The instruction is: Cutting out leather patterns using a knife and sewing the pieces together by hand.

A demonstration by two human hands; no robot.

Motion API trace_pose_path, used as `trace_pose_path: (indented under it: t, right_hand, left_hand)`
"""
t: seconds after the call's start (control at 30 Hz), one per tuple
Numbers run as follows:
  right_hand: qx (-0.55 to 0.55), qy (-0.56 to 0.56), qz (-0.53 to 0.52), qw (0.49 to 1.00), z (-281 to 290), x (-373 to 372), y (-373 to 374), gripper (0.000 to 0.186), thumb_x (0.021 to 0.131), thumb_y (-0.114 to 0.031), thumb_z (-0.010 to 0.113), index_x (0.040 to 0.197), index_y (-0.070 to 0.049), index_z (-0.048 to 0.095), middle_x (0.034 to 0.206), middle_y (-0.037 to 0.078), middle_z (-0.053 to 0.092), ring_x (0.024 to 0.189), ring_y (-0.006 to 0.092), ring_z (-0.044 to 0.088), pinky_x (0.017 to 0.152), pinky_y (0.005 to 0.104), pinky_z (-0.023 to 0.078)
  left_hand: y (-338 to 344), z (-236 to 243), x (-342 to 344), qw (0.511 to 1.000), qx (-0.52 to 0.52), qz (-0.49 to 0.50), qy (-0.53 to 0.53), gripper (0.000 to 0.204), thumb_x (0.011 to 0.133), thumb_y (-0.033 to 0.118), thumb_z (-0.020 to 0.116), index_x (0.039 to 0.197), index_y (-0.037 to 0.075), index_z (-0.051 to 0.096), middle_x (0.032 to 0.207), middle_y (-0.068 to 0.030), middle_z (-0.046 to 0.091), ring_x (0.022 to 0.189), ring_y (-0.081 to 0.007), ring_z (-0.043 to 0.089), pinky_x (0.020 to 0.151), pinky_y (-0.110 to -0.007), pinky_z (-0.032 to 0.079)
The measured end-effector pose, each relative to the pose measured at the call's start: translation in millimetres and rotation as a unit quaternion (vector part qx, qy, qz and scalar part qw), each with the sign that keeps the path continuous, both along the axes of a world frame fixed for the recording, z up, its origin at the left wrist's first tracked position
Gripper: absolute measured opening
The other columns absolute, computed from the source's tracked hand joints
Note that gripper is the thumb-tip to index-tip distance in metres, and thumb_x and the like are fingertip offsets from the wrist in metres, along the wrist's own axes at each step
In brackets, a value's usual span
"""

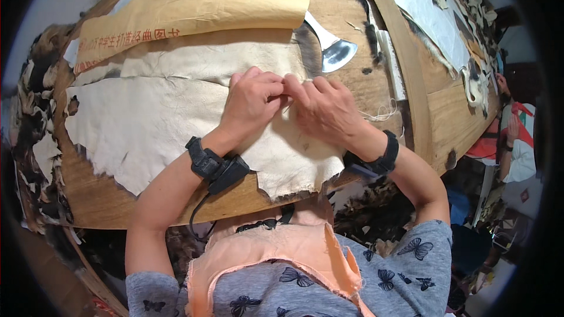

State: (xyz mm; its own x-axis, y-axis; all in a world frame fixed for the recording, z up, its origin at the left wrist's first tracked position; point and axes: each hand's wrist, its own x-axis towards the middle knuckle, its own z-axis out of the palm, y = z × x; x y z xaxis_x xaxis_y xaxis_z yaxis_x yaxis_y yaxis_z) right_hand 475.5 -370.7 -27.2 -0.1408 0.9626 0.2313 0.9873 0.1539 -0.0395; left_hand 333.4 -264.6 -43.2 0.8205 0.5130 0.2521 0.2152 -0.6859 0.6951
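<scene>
A cream-coloured hide with ragged edges lies over the near part of the wooden table and hangs slightly over its front edge. An edge line runs across it from the left to my hands, with another pale hide piece beyond. My left hand is closed, pinching the hide at this line. Against its fingertips, my right hand is closed too, thumb and forefinger pressed together. What lies between the right fingertips is too small and covered to make out. Fine white thread lies loosely right of my right hand.
Yellow-brown paper with red print covers the hide's far side. A wide curved-blade knife rests beyond my right hand. A raised wooden strip crosses the table at right. Dark fur scraps pile at left. Another person's hand shows far right.
</scene>
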Motion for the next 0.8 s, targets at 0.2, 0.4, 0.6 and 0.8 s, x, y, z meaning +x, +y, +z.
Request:
trace_pose_path:
  t: [0.2, 0.4, 0.6, 0.8]
  right_hand:
    - [0.069, -0.019, 0.060, 0.996, 7.9, 1.6, -10.1, 0.023, 0.075, -0.014, 0.053, 0.095, -0.002, 0.054, 0.075, 0.005, 0.050, 0.071, 0.0175, 0.050, 0.063, 0.0288, 0.040]
    - [0.078, 0.029, 0.213, 0.974, 5.5, 11.2, 5.0, 0.025, 0.067, -0.015, 0.057, 0.091, -0.010, 0.056, 0.090, 0.003, 0.050, 0.082, 0.0172, 0.049, 0.068, 0.0293, 0.041]
    - [0.059, 0.225, 0.194, 0.953, 48.7, -8.3, -34.0, 0.011, 0.072, -0.006, 0.059, 0.083, -0.006, 0.056, 0.088, 0.007, 0.054, 0.081, 0.0224, 0.055, 0.069, 0.0304, 0.047]
    - [0.243, 0.893, -0.077, 0.372, 98.8, 53.4, -130.3, 0.011, 0.093, -0.008, 0.045, 0.103, -0.006, 0.046, 0.069, 0.004, 0.048, 0.055, 0.0134, 0.049, 0.051, 0.0251, 0.047]
  left_hand:
    - [1.8, 0.5, 3.4, 0.999, -0.035, -0.001, 0.011, 0.010, 0.072, 0.013, 0.065, 0.081, 0.014, 0.070, 0.086, 0.0031, 0.065, 0.085, -0.0169, 0.053, 0.081, -0.032, 0.035]
    - [0.2, -5.8, 0.9, 1.000, -0.009, 0.003, 0.010, 0.010, 0.071, 0.012, 0.065, 0.080, 0.014, 0.071, 0.085, 0.0025, 0.065, 0.083, -0.0175, 0.053, 0.079, -0.033, 0.034]
    - [-6.2, 2.2, 2.4, 0.999, -0.022, -0.025, 0.031, 0.011, 0.074, 0.016, 0.067, 0.084, 0.017, 0.071, 0.089, 0.0051, 0.063, 0.084, -0.0166, 0.050, 0.079, -0.032, 0.031]
    - [-2.6, -5.9, -2.5, 0.997, 0.062, -0.023, 0.049, 0.018, 0.076, 0.024, 0.067, 0.094, 0.027, 0.070, 0.105, 0.0095, 0.058, 0.091, -0.0143, 0.047, 0.081, -0.034, 0.030]
